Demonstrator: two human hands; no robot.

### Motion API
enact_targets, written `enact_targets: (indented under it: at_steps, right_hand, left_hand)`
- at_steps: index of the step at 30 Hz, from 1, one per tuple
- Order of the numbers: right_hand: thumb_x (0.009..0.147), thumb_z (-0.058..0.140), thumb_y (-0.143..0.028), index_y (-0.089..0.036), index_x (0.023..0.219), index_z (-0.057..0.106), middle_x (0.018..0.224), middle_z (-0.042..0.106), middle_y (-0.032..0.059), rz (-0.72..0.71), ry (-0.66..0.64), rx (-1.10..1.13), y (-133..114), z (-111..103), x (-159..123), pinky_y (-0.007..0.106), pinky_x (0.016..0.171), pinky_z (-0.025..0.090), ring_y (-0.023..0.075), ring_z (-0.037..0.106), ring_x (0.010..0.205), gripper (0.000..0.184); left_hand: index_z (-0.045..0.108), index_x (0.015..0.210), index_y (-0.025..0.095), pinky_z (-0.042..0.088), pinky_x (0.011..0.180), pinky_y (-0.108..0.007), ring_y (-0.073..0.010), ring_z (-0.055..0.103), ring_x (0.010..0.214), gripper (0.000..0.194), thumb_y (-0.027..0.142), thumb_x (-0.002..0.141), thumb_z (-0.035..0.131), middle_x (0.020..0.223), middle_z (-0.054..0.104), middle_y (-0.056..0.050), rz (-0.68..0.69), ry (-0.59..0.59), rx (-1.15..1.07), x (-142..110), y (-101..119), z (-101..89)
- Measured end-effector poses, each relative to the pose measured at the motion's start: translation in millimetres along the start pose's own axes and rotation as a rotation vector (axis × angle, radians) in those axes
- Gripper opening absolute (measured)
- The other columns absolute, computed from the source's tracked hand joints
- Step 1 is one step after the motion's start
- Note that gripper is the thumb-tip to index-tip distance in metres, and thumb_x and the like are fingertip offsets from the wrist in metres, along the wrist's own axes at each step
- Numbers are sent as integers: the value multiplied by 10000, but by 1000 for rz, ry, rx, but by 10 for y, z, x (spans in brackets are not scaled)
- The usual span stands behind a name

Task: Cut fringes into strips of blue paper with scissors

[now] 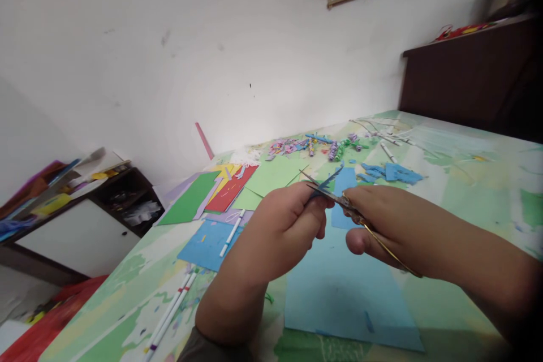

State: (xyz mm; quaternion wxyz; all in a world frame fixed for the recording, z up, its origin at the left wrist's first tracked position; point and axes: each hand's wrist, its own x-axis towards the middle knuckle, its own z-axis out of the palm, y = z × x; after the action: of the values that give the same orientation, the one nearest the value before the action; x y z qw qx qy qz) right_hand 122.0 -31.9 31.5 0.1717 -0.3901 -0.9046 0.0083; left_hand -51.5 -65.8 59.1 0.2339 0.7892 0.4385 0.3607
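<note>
My left hand (282, 226) is closed in a pinch on a small strip of blue paper (328, 181) that sticks up toward the wall. My right hand (388, 220) is wrapped round small gold-handled scissors (339, 199), whose blades are open around the strip right by my left fingertips. Both hands hover above a large light-blue sheet (339, 294) lying on the table in front of me.
The table has a green patterned cover (479, 192). Coloured sheets (220, 192) in green, red, yellow and blue lie at left, with white pens (231, 233) on them. Cut blue scraps (392, 172) and rolled paper bits (331, 150) sit farther back. A low cabinet (85, 220) stands left.
</note>
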Motion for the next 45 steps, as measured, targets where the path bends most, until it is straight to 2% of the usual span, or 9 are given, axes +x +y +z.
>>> enact_targets:
  at_steps: [5,10,14,18,22,26,30,40,45]
  right_hand:
    - [790,324,-635,-200,682,469,606,541,54,16,1,-44,-12,40,29,274,464,291,199,505,534,471]
    - [778,293,-673,-208,637,455,574,537,61,36,7,-109,-16,68,38,278,451,281,216,518,513,512]
    - [770,324,-679,-202,664,456,573,529,45,-23,102,-110,1,114,35,280,481,299,217,529,543,506]
    - [736,318,-722,-203,660,448,600,530,36,-51,98,-4,36,130,39,264,475,300,187,501,539,540]
    - [701,369,-733,-204,694,453,630,523,27,-30,107,39,75,112,35,253,463,283,157,447,528,535]
    - [706,365,-725,-214,633,399,577,478,14,26,146,-13,81,58,39,246,440,249,145,398,495,517]
    - [701,379,-719,-222,606,381,551,465,7,75,93,8,56,-9,47,244,420,237,138,381,463,506]
    - [758,397,-638,-222,674,443,583,485,-6,53,11,97,94,2,-7,248,445,268,143,407,492,427]
    - [744,408,-641,-216,674,441,611,496,7,84,-5,71,82,-15,-15,256,461,262,145,406,506,432]
  left_hand:
    - [486,589,164,348,457,-170,-37,423,439,237,100,798,395,496,479,71,-26,6,-24,-5,11,-35]
    - [546,699,173,323,399,-151,-34,395,398,148,106,769,435,467,478,83,-123,0,-229,-22,-16,-57]
    - [560,700,160,280,363,-145,-23,353,351,158,219,812,465,434,468,72,-160,-90,-478,-13,-97,-92]
    - [571,712,156,264,341,-145,-25,362,333,190,302,813,504,429,486,57,-160,-199,-670,17,-163,-115]
    - [561,714,156,297,359,-153,-37,405,361,171,275,819,496,480,540,37,-165,-168,-620,29,-150,-106]
    - [532,799,156,260,380,-158,-27,343,389,123,262,828,475,569,602,14,-126,-162,-522,25,-120,-86]
    - [493,826,167,275,422,-161,-36,384,429,51,199,818,455,559,593,24,-147,-169,-544,36,-117,-70]
    - [597,752,147,373,434,-163,-37,495,422,122,220,795,509,627,635,8,-160,-85,-583,76,-137,-44]
    - [586,706,150,324,398,-142,-25,454,397,153,211,808,490,543,586,39,-180,-21,-508,86,-127,-15]
